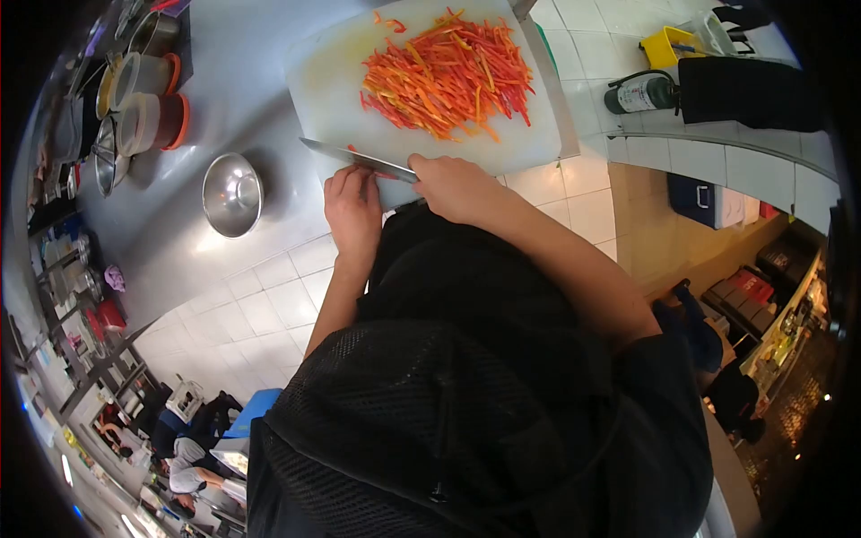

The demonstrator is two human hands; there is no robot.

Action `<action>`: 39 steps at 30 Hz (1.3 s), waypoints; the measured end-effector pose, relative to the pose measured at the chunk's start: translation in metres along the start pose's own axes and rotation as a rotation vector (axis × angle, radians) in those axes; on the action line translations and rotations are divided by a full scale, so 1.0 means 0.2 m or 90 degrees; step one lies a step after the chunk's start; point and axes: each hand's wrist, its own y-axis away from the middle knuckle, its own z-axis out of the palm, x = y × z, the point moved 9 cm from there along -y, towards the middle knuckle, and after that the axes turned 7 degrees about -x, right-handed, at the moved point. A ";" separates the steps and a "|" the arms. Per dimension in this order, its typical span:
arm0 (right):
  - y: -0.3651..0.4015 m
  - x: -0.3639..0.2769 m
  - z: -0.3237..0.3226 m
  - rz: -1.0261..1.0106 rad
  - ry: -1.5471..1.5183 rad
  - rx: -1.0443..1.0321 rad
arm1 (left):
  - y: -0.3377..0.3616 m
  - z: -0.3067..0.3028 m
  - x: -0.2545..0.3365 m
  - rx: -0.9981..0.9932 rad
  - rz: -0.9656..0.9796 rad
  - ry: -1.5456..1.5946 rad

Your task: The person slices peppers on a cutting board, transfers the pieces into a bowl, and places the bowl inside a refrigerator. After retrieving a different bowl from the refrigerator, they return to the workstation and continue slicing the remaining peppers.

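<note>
My right hand is closed round the handle of a kitchen knife. Its blade points left across the near edge of a white cutting board. Beside the blade, my left hand has its fingers bent together on a red piece of pepper, mostly hidden by the fingers and knife. Farther up the board lies a wide heap of thin red and orange pepper strips. A few loose strips lie at its upper left.
A steel bowl stands on the metal counter to the left. Lidded tubs line the counter's far left. Right of the board are a fire extinguisher and a yellow bucket. Other people are at lower left.
</note>
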 end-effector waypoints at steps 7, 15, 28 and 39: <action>0.15 0.19 -0.16 0.006 0.056 0.043 | 0.00 -0.02 0.00 0.037 -0.018 0.014; 0.28 -0.02 -0.17 -0.003 0.098 -0.045 | 0.01 0.00 0.00 0.036 -0.017 -0.010; 0.23 0.00 -0.13 0.011 0.046 -0.061 | 0.01 -0.02 -0.01 0.032 -0.007 0.027; -0.05 -0.01 0.00 -0.057 0.004 0.012 | -0.02 -0.01 0.00 0.004 -0.012 0.012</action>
